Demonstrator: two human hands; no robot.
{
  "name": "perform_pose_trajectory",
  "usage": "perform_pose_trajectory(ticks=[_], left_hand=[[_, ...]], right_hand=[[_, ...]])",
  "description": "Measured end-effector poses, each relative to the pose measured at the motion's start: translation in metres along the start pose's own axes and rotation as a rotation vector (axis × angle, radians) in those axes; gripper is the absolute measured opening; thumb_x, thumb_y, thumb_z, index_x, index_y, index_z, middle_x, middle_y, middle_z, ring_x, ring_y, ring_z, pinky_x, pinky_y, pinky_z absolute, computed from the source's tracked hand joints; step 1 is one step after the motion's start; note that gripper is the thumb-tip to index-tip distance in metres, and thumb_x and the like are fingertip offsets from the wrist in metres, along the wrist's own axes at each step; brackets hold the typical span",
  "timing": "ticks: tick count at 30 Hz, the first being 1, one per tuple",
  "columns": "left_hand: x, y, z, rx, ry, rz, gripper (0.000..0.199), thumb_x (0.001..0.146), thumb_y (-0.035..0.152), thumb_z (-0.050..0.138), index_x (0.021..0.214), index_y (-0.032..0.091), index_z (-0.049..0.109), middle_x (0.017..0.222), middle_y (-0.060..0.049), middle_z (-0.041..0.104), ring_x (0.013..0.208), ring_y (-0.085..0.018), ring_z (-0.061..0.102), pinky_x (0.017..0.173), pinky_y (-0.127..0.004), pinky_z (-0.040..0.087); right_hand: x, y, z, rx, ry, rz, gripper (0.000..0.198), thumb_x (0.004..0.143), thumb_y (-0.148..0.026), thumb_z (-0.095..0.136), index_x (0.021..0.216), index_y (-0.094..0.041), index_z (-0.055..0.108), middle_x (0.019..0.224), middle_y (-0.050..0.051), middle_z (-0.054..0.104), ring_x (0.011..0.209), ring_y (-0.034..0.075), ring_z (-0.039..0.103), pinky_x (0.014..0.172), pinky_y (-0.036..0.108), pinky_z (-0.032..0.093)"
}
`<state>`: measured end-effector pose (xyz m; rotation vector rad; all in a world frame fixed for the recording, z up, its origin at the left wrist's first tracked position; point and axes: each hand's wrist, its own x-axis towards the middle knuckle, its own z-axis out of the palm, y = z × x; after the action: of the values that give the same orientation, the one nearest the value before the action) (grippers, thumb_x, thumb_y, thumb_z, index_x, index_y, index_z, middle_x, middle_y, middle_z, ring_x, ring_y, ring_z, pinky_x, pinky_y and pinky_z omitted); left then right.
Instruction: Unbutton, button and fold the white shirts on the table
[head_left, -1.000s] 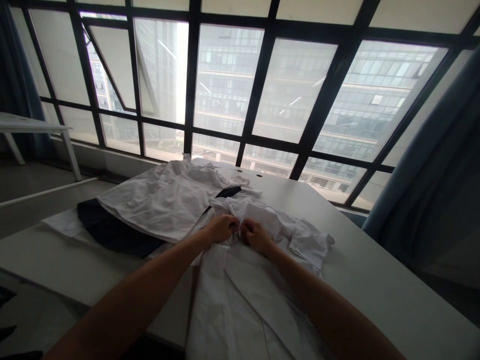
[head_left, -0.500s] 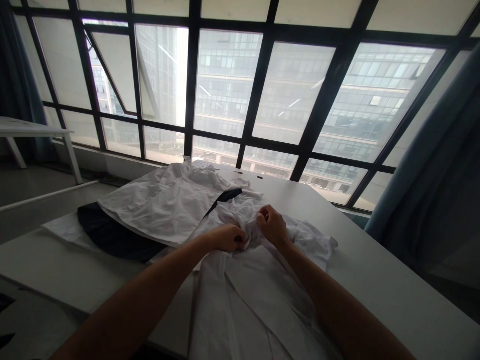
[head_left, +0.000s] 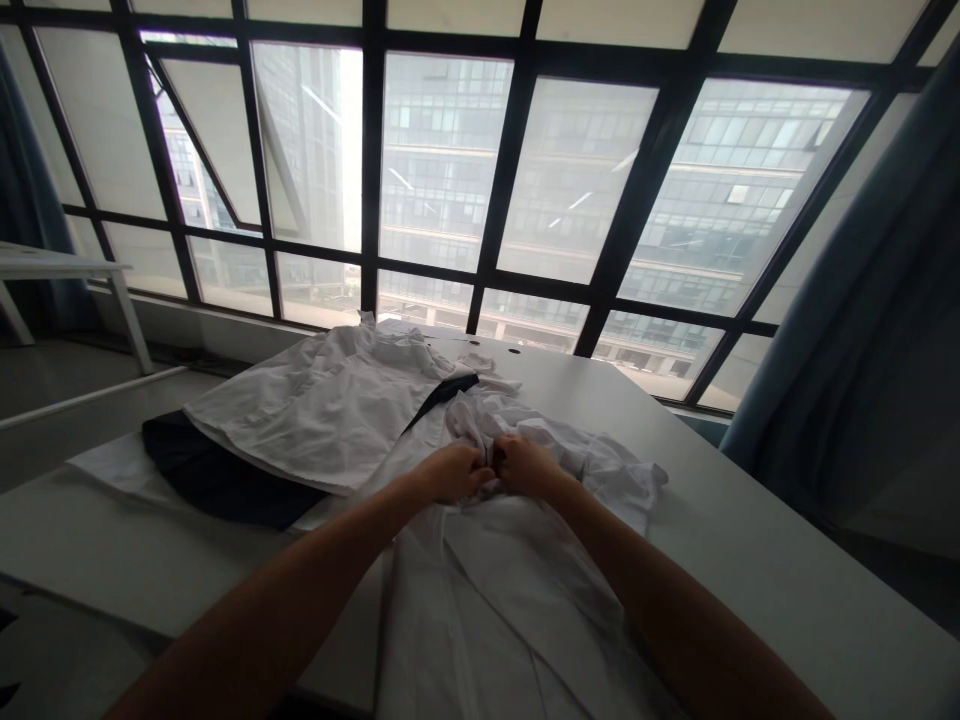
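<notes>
A white garment (head_left: pixel 480 590), apparently a coat or shirt, lies spread over the near part of the white table (head_left: pixel 720 560) and hangs toward me. My left hand (head_left: pixel 455 473) is closed on its bunched upper part. Close against it, my right hand (head_left: pixel 525 465) pinches the same gathered cloth, the fingertips of both hands nearly meeting. What exactly lies between the fingers is too small and dark to make out. One sleeve-like part (head_left: pixel 619 465) of the garment stretches out to the right.
Left of my hands lies another white garment (head_left: pixel 300 400), with dark navy cloth (head_left: pixel 217 485) showing under it. Large framed windows (head_left: pixel 442 160) stand behind the table. A blue curtain (head_left: pixel 840 350) hangs at the right, and a second white table (head_left: pixel 60 262) is at the far left.
My right hand has come down and left to join my left hand at the gathered cloth. The left hand stays nearly in place, and the view has shifted slightly.
</notes>
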<state>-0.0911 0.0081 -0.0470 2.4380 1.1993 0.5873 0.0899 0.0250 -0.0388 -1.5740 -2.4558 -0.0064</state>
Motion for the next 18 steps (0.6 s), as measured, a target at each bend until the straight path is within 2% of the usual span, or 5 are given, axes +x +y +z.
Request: perform_pose_trajectory(ticks=[4,7,11,14,18], left_hand=[[0.006,0.000,0.006,-0.093,0.090,-0.173,0.042,0.096,0.041,0.043,0.076,0.015,0.069,0.060,-0.006,0.067,0.058,-0.017,0.063,0.056,-0.025,0.040],[0.009,-0.001,0.010,-0.146,0.120,-0.241,0.048,0.096,0.047,0.041,0.070,0.015,0.066,0.053,-0.004,0.064,0.055,-0.017,0.063,0.057,-0.024,0.041],[0.014,-0.009,0.011,-0.298,0.189,-0.323,0.055,0.099,0.049,0.032,0.065,0.016,0.060,0.052,-0.003,0.060,0.050,-0.015,0.058,0.052,-0.024,0.039],[0.017,-0.015,0.010,-0.344,0.274,-0.299,0.036,0.095,0.035,0.043,0.067,0.017,0.055,0.056,-0.001,0.058,0.051,-0.013,0.054,0.051,-0.023,0.036],[0.017,-0.016,0.008,-0.320,0.344,-0.220,0.024,0.091,0.024,0.047,0.068,0.017,0.053,0.058,0.001,0.056,0.053,-0.012,0.050,0.052,-0.023,0.036]], right_hand=[[-0.001,-0.010,0.002,-0.117,0.050,0.045,0.022,0.086,-0.027,0.054,0.094,-0.014,0.070,0.099,0.018,0.070,0.082,0.024,0.066,0.069,0.030,0.042],[0.001,-0.016,0.000,-0.065,0.157,0.033,0.024,0.088,-0.029,0.051,0.082,-0.014,0.069,0.087,0.016,0.071,0.073,0.022,0.064,0.064,0.029,0.040],[0.007,-0.015,0.002,0.332,0.286,-0.001,0.027,0.082,-0.029,0.052,0.060,-0.017,0.062,0.058,0.003,0.061,0.056,0.013,0.051,0.054,0.025,0.034],[0.012,-0.012,0.009,0.680,0.192,0.011,0.025,0.077,-0.028,0.051,0.056,-0.017,0.059,0.049,-0.002,0.052,0.050,0.011,0.046,0.049,0.023,0.033],[0.016,-0.006,0.017,1.101,0.023,0.091,0.024,0.072,-0.035,0.054,0.056,-0.018,0.055,0.051,-0.002,0.052,0.047,0.010,0.047,0.048,0.023,0.041]])
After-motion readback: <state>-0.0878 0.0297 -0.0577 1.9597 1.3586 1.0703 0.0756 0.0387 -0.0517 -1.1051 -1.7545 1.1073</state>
